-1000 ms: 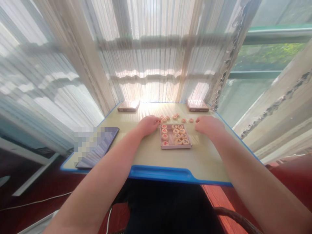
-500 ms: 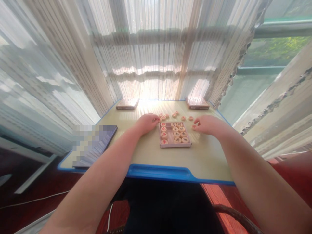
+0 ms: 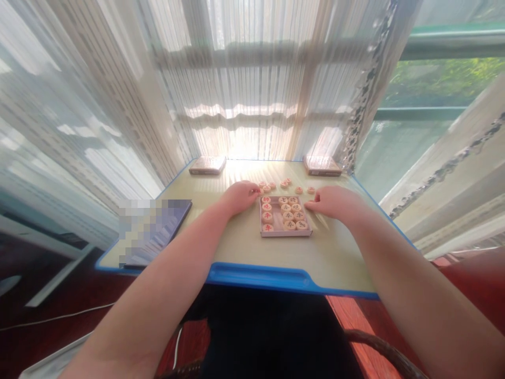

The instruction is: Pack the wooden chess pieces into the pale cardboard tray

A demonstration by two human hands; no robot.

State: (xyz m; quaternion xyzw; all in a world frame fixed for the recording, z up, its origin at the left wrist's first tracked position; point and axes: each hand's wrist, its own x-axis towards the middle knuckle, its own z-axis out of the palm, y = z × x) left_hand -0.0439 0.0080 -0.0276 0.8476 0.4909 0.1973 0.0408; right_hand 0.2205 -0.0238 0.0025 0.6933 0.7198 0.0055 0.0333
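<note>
An open shallow box (image 3: 286, 233) stands on the table with round chess pieces inside. A column of red-marked pieces (image 3: 267, 216) runs down its left side, and two columns of dark-marked pieces (image 3: 288, 216) fill the right, with a gap between. My left hand (image 3: 243, 196) is at the box's upper left corner, fingers closed on a red-marked piece. My right hand (image 3: 326, 201) is just right of the box, fingers pressed together; anything in them is too small to make out. Several loose pieces (image 3: 284, 184) lie behind the box.
Two flat boxes lie at the table's back corners, one at the left (image 3: 208, 165) and one at the right (image 3: 322, 166). A dark-edged flat object (image 3: 173, 226) lies at the left. A blue tray edge (image 3: 258, 277) lines the front.
My right hand has moved left, closer to the box's right edge. My left hand stays by the upper left corner. The camera view has shifted slightly.
</note>
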